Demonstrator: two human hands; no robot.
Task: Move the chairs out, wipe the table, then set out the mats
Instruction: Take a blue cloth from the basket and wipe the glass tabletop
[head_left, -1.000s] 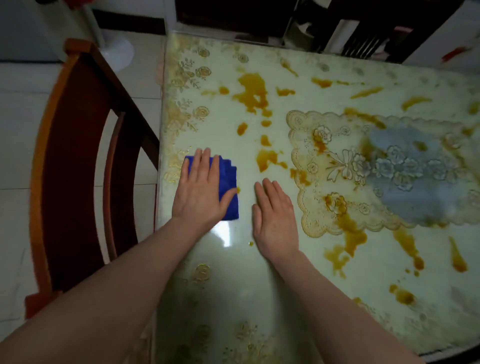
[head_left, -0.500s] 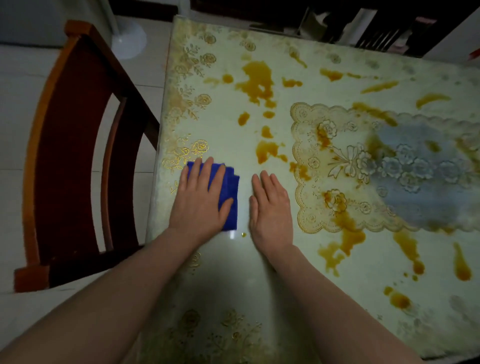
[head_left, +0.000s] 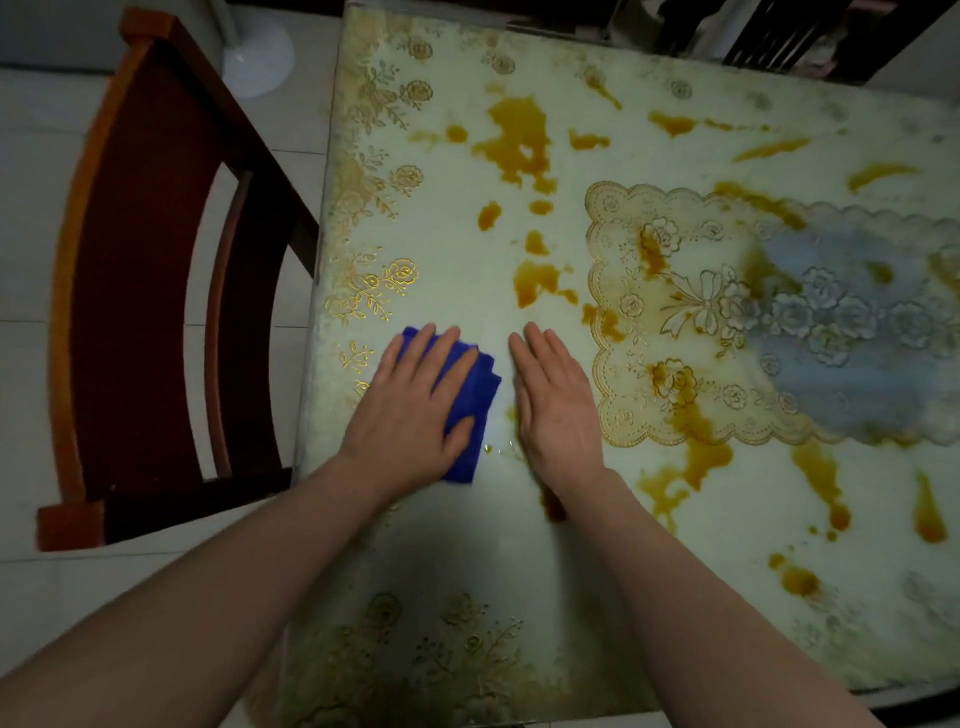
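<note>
Cloth: blue cloth (head_left: 470, 402) is lying under the left palm, near the table's (head_left: 675, 597) left edge.
Left hand (head_left: 415, 410): is pressing it flat, fingers straight.
Right hand (head_left: 556, 405): is resting flat just beside it.

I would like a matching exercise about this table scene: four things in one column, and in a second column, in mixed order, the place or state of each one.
Things
1. folded blue cloth
2. right hand
3. dark wooden chair
4. orange-brown spill stains

Places or states
A. stands on the floor beside the table's left edge
B. lies flat and bare on the table
C. scattered over the pale tabletop
D. pressed under the flat left hand

Pairs: 1-D, 2-B, 3-A, 4-C
</note>
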